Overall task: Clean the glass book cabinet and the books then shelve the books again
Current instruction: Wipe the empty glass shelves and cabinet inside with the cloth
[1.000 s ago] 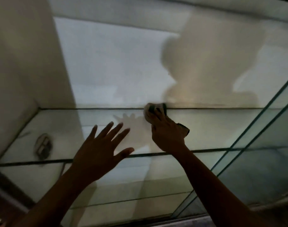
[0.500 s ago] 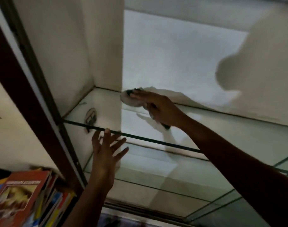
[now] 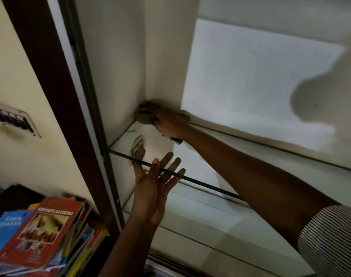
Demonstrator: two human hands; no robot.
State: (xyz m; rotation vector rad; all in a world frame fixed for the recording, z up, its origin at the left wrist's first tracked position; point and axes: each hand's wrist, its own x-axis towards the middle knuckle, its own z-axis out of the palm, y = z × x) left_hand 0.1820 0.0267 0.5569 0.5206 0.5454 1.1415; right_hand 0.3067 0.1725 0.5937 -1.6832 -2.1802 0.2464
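- A stack of books (image 3: pixel 40 236) lies at the lower left, outside the cabinet and well apart from the shelves. On top is a red book (image 3: pixel 48 226) whose cover reads "CORPORATE ACCOUNTING". Beside it, a blue book (image 3: pixel 9 224) shows "ROBIN" and a second line that is partly blurred.
- A black-and-white striped sleeve (image 3: pixel 330 240) covers the right upper arm at the lower right.
- The left hand (image 3: pixel 154 188) is raised palm-up at the front edge of the glass shelf (image 3: pixel 200 183). Its fingers are straight and spread and hold nothing. The dark edge line crosses them, and I cannot tell whether they touch the glass.
- A lower glass shelf (image 3: pixel 190 216) shows beneath, pale and dull.
- The dark wooden frame (image 3: pixel 56 96) of the cabinet runs up the left side. On the cream room wall past it is a switch panel (image 3: pixel 13 118).
- An oval mark (image 3: pixel 138 146) shows near the shelf's left end. It could be an object or a reflection.
- The right hand (image 3: pixel 168 120) reaches across the shelf, its fingers curled round a cloth (image 3: pixel 144 116). It presses the cloth into the back left corner where the side wall, back wall and glass meet. A dark end of the cloth hangs below the wrist.
- The white back wall (image 3: pixel 250 76) carries a bright patch of light and a rounded shadow (image 3: pixel 320 96).
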